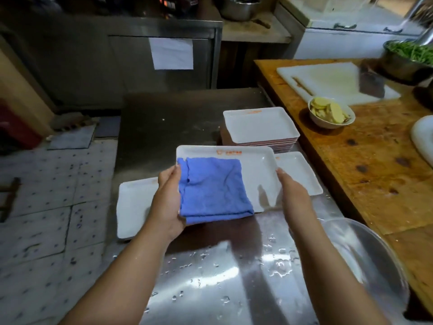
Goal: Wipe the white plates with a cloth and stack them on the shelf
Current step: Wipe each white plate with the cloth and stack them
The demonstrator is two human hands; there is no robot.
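White rectangular plate (255, 170) held above wet steel counter (210, 277), left hand (167, 202) gripping its left edge together with folded blue cloth (213, 188) lying on it, right hand (289, 184) grasping right edge. Orange logo (228, 152) near far rim, lettering unreadable. Stacked plates (261, 127) behind; single plates at left (133, 207) and right (302, 174).

To our right we see a wooden counter (365, 165) carrying a white cutting board (328, 83) with a cleaver (372, 84) lying on it. Just beside the board sits a small bowl of sliced pale food (331, 113). Farther back we find a metal bowl of green vegetables (408, 58). A sheet of paper (172, 53) hangs on the steel cabinet (93, 62) ahead.
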